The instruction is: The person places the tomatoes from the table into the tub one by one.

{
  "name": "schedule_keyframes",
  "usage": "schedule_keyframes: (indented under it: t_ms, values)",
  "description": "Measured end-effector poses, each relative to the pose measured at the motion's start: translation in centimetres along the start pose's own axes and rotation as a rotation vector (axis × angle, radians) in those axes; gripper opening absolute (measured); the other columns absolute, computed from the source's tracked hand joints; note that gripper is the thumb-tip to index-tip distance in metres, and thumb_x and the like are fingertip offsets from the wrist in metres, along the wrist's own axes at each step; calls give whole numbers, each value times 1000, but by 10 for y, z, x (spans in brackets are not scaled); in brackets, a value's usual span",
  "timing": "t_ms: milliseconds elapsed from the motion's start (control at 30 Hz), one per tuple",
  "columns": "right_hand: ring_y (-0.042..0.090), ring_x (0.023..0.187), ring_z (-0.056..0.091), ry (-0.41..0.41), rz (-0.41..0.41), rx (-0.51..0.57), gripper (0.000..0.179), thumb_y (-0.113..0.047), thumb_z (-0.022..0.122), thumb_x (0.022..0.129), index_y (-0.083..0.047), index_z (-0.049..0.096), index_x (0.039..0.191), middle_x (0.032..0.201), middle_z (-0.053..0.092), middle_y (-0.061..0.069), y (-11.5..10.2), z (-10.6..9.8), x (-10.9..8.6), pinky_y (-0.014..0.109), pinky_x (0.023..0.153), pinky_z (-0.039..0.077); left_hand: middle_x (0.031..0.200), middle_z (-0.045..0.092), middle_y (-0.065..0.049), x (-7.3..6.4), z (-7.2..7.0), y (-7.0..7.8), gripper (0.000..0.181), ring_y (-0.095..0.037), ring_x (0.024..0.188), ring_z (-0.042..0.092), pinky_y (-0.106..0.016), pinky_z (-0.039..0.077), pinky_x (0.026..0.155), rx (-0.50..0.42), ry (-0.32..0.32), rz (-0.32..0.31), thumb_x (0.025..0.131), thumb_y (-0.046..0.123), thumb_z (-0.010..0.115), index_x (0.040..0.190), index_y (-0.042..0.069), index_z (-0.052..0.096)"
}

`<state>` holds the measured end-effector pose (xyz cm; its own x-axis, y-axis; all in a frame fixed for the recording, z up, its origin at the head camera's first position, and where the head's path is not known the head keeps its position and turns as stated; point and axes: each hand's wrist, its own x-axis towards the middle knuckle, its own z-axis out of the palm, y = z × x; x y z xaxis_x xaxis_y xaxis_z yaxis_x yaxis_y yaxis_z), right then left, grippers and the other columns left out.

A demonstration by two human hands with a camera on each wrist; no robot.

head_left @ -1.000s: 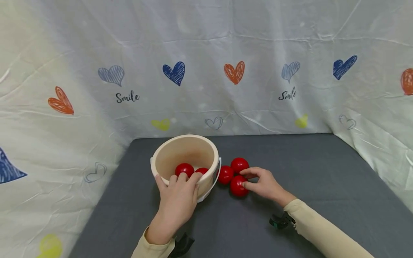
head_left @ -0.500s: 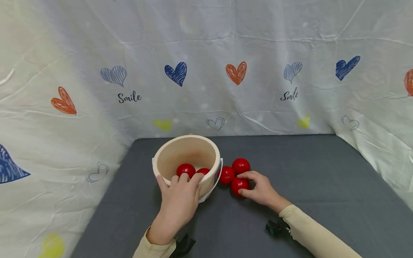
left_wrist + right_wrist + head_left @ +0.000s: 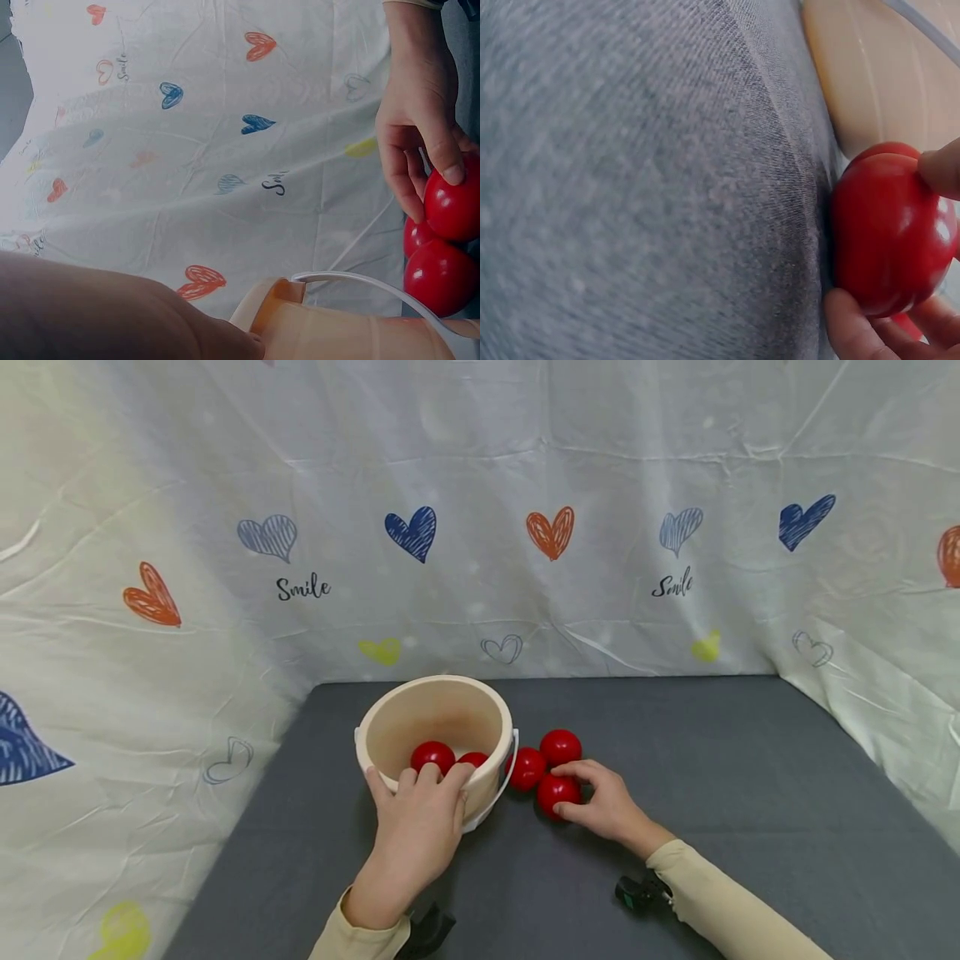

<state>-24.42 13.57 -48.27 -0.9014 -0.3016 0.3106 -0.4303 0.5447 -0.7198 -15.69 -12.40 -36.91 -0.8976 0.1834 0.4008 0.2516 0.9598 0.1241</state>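
Note:
A cream bucket (image 3: 375, 722) with a white handle stands on the dark table, tilted toward me. My left hand (image 3: 416, 835) grips its near rim, fingers hooked over the inside. Within the bucket lie red tomatoes, one in plain sight (image 3: 432, 757) and another (image 3: 474, 759) partly hidden by the rim. To the bucket's right, three more tomatoes sit in a cluster. My right hand (image 3: 607, 802) holds the nearest tomato (image 3: 889, 232), thumb on one side and fingers on the other. Behind it are a left tomato (image 3: 527, 769) and a far tomato (image 3: 561, 747).
The grey cloth-covered table (image 3: 675, 735) runs back to a white curtain (image 3: 480, 468) printed with hearts and the word "Smile". The bucket's handle (image 3: 504, 793) hangs down on its right side, beside the left tomato. Dark wrist straps show under both sleeves.
My right hand has shifted slightly left, and its thumb and fingers have come farther round the nearest tomato. The left hand keeps its grip on the bucket.

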Motion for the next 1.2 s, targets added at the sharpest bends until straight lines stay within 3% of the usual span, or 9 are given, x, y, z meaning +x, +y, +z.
schedule_keyframes:
  t_ms: [500,733,933,1200]
  values:
    - [22,104,66,-41,-46,85,36,-7,76,84,-11,73,119,121,71,11,6,-11,-8,30,91,57,99,69,-15,-1,1,2,32,-39,94,61,-86,26,101,-1,-15,-3,87,18,77,117,20,69]
    - [27,102,67,-41,-27,127,35,-8,75,86,-11,71,121,124,68,14,3,-26,-6,28,79,59,97,69,-15,0,2,1,32,-38,91,61,-85,28,99,10,17,14,85,18,79,116,20,69]
    - [29,103,67,-19,4,152,37,-8,75,87,-9,70,124,128,67,16,-5,-41,3,26,79,59,95,69,-16,1,3,0,30,-38,89,60,-84,28,98,8,31,21,86,18,78,115,18,69]
    - [28,104,67,-8,-58,108,37,-9,76,88,-10,70,125,129,66,14,-30,-63,28,27,78,58,95,69,-16,1,3,0,29,-39,88,61,-86,28,98,12,31,20,86,17,78,114,18,69]
